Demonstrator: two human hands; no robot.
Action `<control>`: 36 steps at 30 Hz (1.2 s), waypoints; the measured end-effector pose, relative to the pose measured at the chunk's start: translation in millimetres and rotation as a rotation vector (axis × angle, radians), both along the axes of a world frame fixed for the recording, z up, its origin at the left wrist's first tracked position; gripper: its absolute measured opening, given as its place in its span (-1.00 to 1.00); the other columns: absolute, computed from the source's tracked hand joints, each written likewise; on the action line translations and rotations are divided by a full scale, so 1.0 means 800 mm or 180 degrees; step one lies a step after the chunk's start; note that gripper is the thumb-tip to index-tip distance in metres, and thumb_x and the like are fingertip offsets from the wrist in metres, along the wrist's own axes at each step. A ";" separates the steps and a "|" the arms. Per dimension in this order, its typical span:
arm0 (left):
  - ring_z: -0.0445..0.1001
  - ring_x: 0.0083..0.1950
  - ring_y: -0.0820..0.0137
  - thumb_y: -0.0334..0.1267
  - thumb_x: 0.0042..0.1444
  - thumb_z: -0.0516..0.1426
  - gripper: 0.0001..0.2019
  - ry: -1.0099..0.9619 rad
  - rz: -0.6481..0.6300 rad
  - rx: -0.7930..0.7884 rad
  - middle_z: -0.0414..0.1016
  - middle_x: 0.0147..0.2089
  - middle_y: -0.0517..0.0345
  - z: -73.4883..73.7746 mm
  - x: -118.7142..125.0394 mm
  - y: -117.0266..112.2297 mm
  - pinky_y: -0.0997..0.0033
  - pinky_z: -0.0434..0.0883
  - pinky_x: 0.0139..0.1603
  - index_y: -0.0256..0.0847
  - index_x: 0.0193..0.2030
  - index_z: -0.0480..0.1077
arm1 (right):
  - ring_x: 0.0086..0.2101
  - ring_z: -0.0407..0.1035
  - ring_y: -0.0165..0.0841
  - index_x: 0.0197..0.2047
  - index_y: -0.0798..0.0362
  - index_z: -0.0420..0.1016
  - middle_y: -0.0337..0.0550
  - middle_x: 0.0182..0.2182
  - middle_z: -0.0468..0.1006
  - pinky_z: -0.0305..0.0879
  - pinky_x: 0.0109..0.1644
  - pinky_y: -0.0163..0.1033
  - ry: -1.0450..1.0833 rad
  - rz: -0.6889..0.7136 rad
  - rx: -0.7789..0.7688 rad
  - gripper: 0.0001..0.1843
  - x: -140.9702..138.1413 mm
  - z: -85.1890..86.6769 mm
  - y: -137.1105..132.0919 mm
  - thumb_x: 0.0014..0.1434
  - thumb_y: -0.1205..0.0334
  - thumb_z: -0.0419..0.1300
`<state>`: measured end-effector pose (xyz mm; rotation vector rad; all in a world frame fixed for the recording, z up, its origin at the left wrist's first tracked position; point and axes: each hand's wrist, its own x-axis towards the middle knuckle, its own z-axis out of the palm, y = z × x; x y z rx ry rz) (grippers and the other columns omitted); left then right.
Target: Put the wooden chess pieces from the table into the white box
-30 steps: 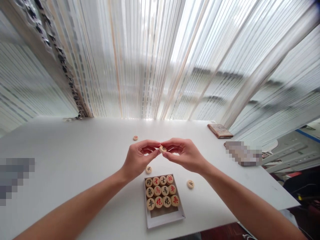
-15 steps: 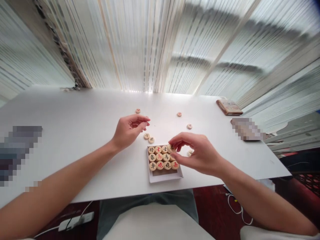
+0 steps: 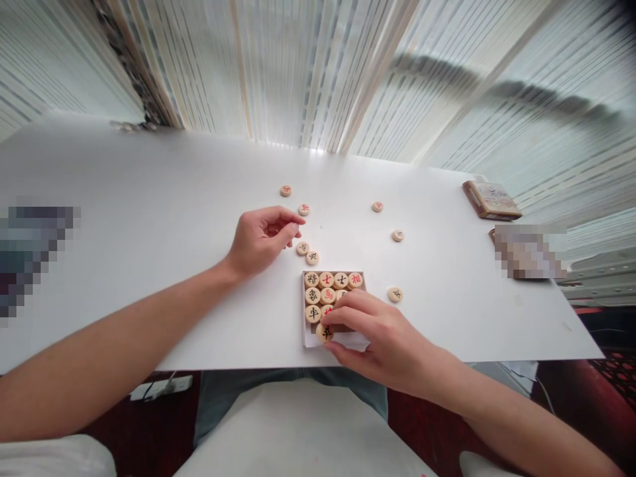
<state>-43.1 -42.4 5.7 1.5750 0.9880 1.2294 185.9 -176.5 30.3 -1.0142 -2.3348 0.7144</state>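
My right hand [image 3: 380, 331] pinches a round wooden Chinese chess piece [image 3: 325, 332] with a black character between thumb and fingers. It holds the piece over the front row of a shallow white box [image 3: 308, 341], where rows of similar pieces with red and black characters lie face up. My fingers hide part of the box's right side. To the upper left, my left hand [image 3: 263, 238] hovers over the table with fingers curled and thumb near the index finger; no piece shows in it. A red-marked piece [image 3: 304, 209] lies just beyond its fingertips. Two black-marked pieces [image 3: 312, 258] are close by.
Loose pieces lie on the white table [image 3: 173, 199]: a red-marked one [image 3: 285, 191] at the back and others right of centre, one [image 3: 395, 295] beside the box. A brown box [image 3: 491, 200] stands at the back right. Striped curtains [image 3: 278, 73] hang behind the table.
My right hand has carried the piece from the box's back right corner to its front left. A red piece now shows at the back right corner. The view has shifted; my left hand stays similarly curled.
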 end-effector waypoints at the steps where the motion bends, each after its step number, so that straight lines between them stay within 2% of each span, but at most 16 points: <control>1: 0.61 -0.38 0.43 -0.33 0.12 0.27 -0.87 -0.0006 -0.0003 -0.0001 0.64 -0.39 0.08 0.000 0.000 0.000 0.49 0.53 -0.40 -0.33 -0.24 0.64 | -0.22 0.46 -0.26 -0.05 0.04 0.54 -0.05 -0.21 0.58 0.45 -0.14 -0.17 -0.0020 0.0010 -0.0007 -0.86 0.000 -0.001 0.000 0.32 0.35 0.29; 11: 0.58 -0.40 0.48 -0.37 0.14 0.24 -0.87 -0.0075 0.0007 -0.0017 0.64 -0.39 0.07 -0.001 0.001 -0.001 0.54 0.50 -0.43 -0.34 -0.24 0.64 | -0.23 0.42 -0.23 0.03 0.10 0.55 -0.03 -0.20 0.59 0.45 -0.13 -0.11 -0.0169 0.0078 0.0035 -0.81 -0.003 -0.004 -0.008 0.35 0.33 0.30; 15: 0.52 -0.47 0.53 -0.40 0.15 0.23 -0.87 -0.0036 0.0024 0.0002 0.63 -0.41 0.08 -0.001 0.002 -0.002 0.56 0.47 -0.46 -0.35 -0.24 0.64 | -0.23 0.44 -0.24 0.03 0.09 0.56 -0.03 -0.20 0.62 0.45 -0.13 -0.13 -0.0166 0.0135 0.0008 -0.83 0.002 -0.001 -0.015 0.39 0.36 0.25; 18: 0.47 -0.51 0.57 -0.40 0.15 0.24 -0.87 0.0018 0.0022 -0.0004 0.62 -0.43 0.11 -0.001 0.002 -0.002 0.58 0.46 -0.47 -0.35 -0.24 0.65 | -0.22 0.45 -0.23 0.05 0.09 0.56 0.00 -0.18 0.62 0.46 -0.15 -0.13 -0.0226 0.0182 0.0120 -0.81 0.003 0.002 -0.020 0.40 0.37 0.24; 23: 0.51 -0.49 0.55 -0.39 0.13 0.24 -0.87 0.0015 0.0029 0.0001 0.63 -0.43 0.11 0.000 0.002 -0.002 0.60 0.47 -0.46 -0.35 -0.25 0.64 | -0.26 0.42 -0.24 0.03 0.13 0.57 0.01 -0.20 0.61 0.44 -0.19 -0.14 -0.0207 0.0231 0.0256 -0.82 0.002 0.004 -0.022 0.38 0.40 0.25; 30: 0.50 -0.50 0.55 -0.31 0.14 0.28 -0.87 0.0160 0.0111 -0.0011 0.65 -0.41 0.11 0.002 -0.004 0.001 0.61 0.49 -0.46 -0.31 -0.23 0.65 | -0.26 0.44 -0.31 -0.01 0.10 0.62 -0.06 -0.24 0.63 0.46 -0.15 -0.19 0.0169 -0.0084 0.0225 -0.84 0.014 0.014 -0.009 0.36 0.39 0.28; 36: 0.49 -0.49 0.55 -0.29 0.16 0.28 -0.85 -0.0007 0.0388 0.0101 0.65 -0.39 0.12 0.002 -0.007 0.031 0.59 0.48 -0.45 -0.30 -0.20 0.66 | -0.23 0.55 -0.33 -0.05 0.08 0.68 -0.06 -0.22 0.66 0.51 -0.16 -0.24 0.0287 -0.0426 0.0301 -0.86 0.037 0.028 0.010 0.37 0.35 0.30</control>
